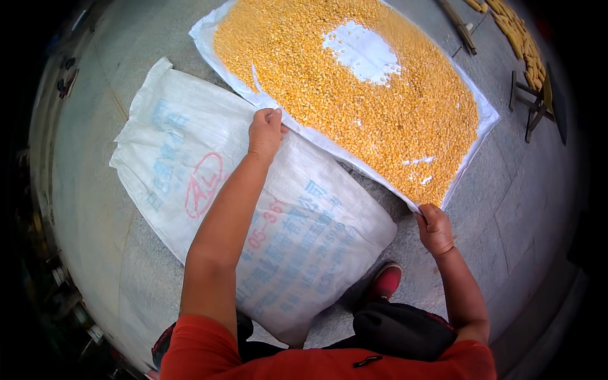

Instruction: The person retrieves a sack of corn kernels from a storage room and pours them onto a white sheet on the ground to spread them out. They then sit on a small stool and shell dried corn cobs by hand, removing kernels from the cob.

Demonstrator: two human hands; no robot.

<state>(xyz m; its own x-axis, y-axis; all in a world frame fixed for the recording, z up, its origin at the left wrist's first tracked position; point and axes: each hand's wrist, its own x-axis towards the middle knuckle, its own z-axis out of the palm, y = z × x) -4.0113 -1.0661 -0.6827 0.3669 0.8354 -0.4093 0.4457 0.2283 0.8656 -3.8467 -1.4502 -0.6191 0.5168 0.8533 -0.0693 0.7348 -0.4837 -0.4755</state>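
Observation:
My left hand (267, 133) pinches the near edge of a white plastic sheet (363, 54), thumb on top. Farther right, my right hand (434, 229) grips the sheet's near corner in closed fingers. Loose yellow corn kernels (418, 109) cover most of the sheet, with a bare white patch toward its far middle. Beneath my left arm lies a white woven sack (209, 118), flat at its far left end and fuller near my legs. Faded blue print and red marks run across it. The raised sheet edge overlaps the sack's far side close to my left hand.
A heap of corn cobs (520, 40) lies at the far right, near a small wooden stool (536, 102). A wooden pole (457, 26) rests on the concrete floor (479, 237). My red shoe (385, 281) stands beside the sack. Footwear (68, 84) sits at the far left.

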